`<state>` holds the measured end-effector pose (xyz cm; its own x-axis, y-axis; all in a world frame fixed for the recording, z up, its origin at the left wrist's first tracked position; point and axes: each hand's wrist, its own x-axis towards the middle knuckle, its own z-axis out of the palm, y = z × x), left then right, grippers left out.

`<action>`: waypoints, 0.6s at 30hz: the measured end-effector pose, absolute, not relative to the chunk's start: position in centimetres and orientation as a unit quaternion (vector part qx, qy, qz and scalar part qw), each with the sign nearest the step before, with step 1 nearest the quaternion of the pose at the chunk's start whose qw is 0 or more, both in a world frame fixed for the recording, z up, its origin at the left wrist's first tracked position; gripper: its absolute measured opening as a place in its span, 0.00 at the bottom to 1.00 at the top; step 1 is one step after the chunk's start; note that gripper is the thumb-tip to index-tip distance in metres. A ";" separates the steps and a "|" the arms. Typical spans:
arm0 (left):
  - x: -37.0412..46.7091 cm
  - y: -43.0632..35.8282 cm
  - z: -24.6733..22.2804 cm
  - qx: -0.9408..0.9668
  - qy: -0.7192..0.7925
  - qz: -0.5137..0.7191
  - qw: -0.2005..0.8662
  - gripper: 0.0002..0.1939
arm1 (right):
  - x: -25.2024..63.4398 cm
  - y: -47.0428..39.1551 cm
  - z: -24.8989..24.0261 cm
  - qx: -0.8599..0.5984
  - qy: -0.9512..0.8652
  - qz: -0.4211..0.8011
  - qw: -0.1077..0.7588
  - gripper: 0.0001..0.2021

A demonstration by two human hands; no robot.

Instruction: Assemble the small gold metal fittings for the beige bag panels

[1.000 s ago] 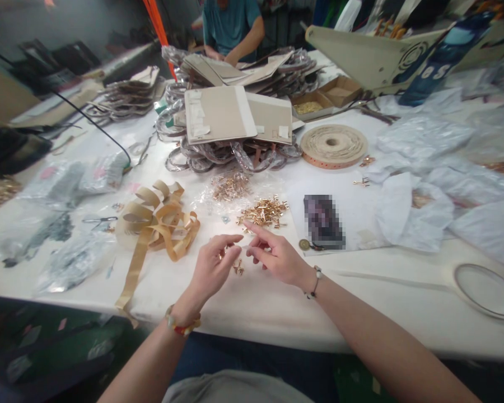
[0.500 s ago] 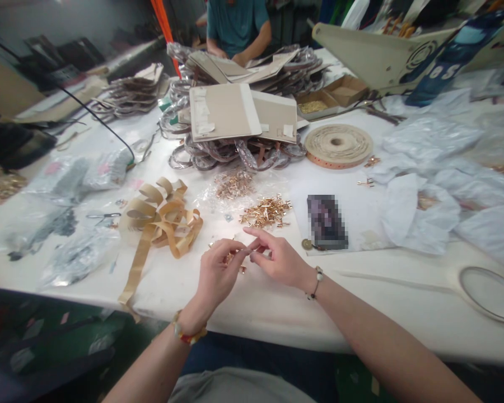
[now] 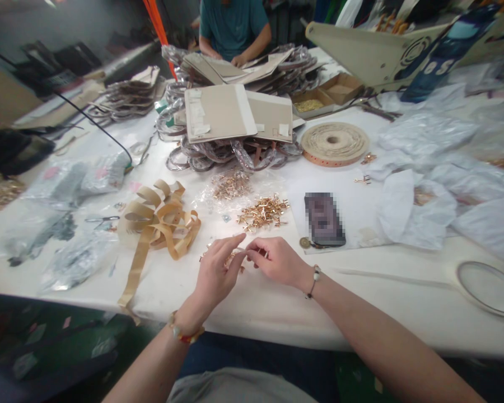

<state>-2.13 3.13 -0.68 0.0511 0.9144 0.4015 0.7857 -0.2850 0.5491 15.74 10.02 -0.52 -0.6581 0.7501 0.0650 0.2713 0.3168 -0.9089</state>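
My left hand (image 3: pixel 215 271) and my right hand (image 3: pixel 276 259) meet fingertip to fingertip over the white table (image 3: pixel 277 313), just above its near edge. Between the fingers sits a small gold metal clasp (image 3: pixel 235 259); both hands pinch at it, and my fingers hide its shape. Just beyond my hands lies a loose pile of gold clasps (image 3: pixel 264 211). A clear bag of more gold clasps (image 3: pixel 232 186) lies behind that. A tangle of tan ribbon (image 3: pixel 162 223) lies to the left of my left hand.
A phone (image 3: pixel 323 219) and a coin (image 3: pixel 304 242) lie right of my hands. Farther back are a roll of tan tape (image 3: pixel 334 143), cardboard folders (image 3: pixel 235 115) on wrapped belts, and small boxes (image 3: pixel 325 96). Plastic bags (image 3: pixel 424 168) cover the right side. Another person (image 3: pixel 233 25) works across the table.
My hands were slightly apart a second ago; they have closed together, fingertips now meeting on the small gold clasp. My right index finger, earlier stretched out, has curled in.
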 end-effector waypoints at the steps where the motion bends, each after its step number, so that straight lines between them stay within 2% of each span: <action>1: -2.3 3.2 -0.6 0.740 0.572 0.343 0.082 0.13 | 15.7 10.0 -0.6 -0.327 -0.784 0.468 0.246 0.08; 7: -2.2 3.0 0.1 0.771 0.563 0.298 0.027 0.06 | 15.8 9.9 -0.5 -0.326 -0.799 0.448 0.235 0.08; 14: -2.0 2.3 0.3 0.733 0.560 0.374 0.097 0.07 | 15.9 10.3 -0.1 -0.320 -0.665 0.631 0.241 0.11; 18: -3.1 1.7 -0.6 0.754 0.563 0.325 0.092 0.05 | 15.8 10.6 -0.8 -0.346 -0.626 0.637 0.286 0.10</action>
